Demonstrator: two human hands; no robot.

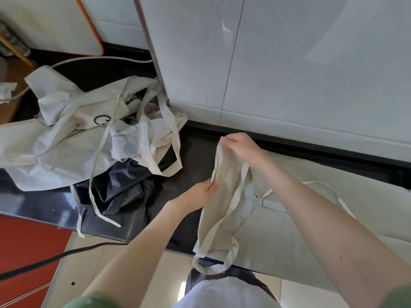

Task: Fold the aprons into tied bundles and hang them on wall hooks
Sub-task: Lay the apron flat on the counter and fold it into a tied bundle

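At roughly the five o'clock side of the view, on a dark counter (195,150) below white cabinet doors (289,63), the beige apron (224,187) being worked lies partly spread and partly lifted. Its broad body stretches flat toward three and four o'clock, while a narrower gathered part is held up between both hands.

The right hand (240,147) is at the far end, fingers curled and pinching the apron's upper corner. The left hand (195,196) sits at about seven o'clock from it, thumb and fingers closed on the fabric's left edge. Neither hand holds anything else.

The lifted part's long axis runs nearly twelve to six, from the right hand's pinch, past the left hand, down to the neck loop (211,266) that hangs over the counter's near edge. A waist tie (329,185) trails loose at three o'clock across the flat fabric.

What matters for the coming fold, I judge, is that the flat bulk lies to the right of both grips, so the held edge would have to travel toward three o'clock; the right hand is nearer that side. No bundle is tied yet, and no wall hooks show.

At nine and ten o'clock waits a crumpled pile of aprons (66,134), a dark apron (120,185) beneath
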